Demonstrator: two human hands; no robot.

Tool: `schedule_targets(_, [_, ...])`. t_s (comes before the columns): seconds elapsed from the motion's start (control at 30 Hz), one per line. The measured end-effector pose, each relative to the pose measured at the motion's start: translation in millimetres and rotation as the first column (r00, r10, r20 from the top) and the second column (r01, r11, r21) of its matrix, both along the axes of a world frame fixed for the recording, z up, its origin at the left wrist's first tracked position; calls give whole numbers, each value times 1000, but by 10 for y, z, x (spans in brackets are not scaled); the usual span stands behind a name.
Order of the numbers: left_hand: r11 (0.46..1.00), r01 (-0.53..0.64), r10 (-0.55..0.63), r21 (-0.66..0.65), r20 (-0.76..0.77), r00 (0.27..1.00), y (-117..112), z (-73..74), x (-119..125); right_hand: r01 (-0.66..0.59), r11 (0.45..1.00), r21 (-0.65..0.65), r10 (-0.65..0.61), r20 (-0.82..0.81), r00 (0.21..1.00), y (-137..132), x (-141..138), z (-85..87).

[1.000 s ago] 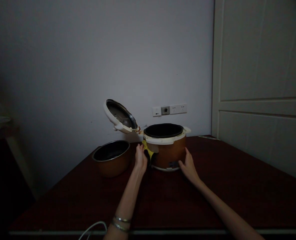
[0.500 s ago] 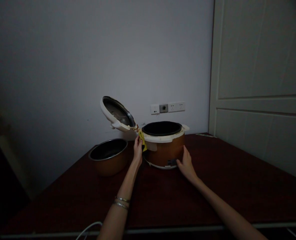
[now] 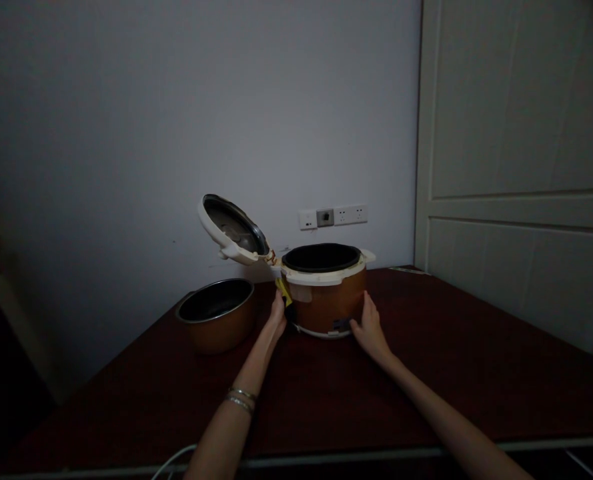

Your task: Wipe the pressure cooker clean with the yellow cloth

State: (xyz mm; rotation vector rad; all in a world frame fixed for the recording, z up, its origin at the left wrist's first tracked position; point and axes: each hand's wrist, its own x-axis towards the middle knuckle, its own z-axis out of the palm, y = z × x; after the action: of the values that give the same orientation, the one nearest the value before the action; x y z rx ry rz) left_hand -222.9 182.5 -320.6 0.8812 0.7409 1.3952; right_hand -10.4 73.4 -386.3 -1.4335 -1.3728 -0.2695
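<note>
An orange-brown rice cooker (image 3: 326, 300) with a white rim stands on a dark red table (image 3: 426, 373), its white lid (image 3: 231, 230) swung open to the left. My left hand (image 3: 277, 315) is closed on a yellow cloth (image 3: 284, 292) pressed against the cooker's left side below the hinge. My right hand (image 3: 369, 328) lies flat with fingers spread against the cooker's right front side. Left of the cooker sits a separate metal inner pot (image 3: 216, 321).
A white wall with a row of sockets (image 3: 332, 216) is behind the cooker. A white door (image 3: 521, 167) stands at the right. A white cable (image 3: 173, 459) shows at the table's near edge.
My left hand with the yellow cloth went up to the hinge and has come back down the cooker's left side. My right hand has stayed on the cooker.
</note>
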Motion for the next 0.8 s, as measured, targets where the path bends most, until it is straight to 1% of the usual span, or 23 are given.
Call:
schedule_targets(0.13, [999,-13,10,38,93,996,32,229,-2,-4,1000,21,3,21,1000,13,10,-15])
schedule_targets(0.2, [999,-11,5,53,117,993,30,261,-2,-3,1000,28,2,22,1000,9,6,-10])
schedule_targets(0.27, [999,-13,7,51,119,993,14,214,0,0,1000,25,-1,17,1000,0,0,1])
schedule_targets(0.47, [1000,-13,14,-23,46,999,-63,-88,5,0,1000,-15,0,13,1000,-14,-5,21])
schedule_targets(0.53, [1000,-2,3,-13,35,999,-95,-122,-1,1,1000,-23,-1,10,1000,-13,-2,19])
schedule_targets(0.57, [1000,2,-2,1,34,999,-114,-116,-3,2,1000,-23,-2,9,1000,-12,0,17])
schedule_targets(0.63, [999,6,-8,42,41,999,-160,-64,-3,0,1000,-12,0,13,1000,-12,3,13])
schedule_targets(0.8, [983,7,-23,182,88,996,-282,177,24,-4,1000,-8,5,33,999,-21,8,20])
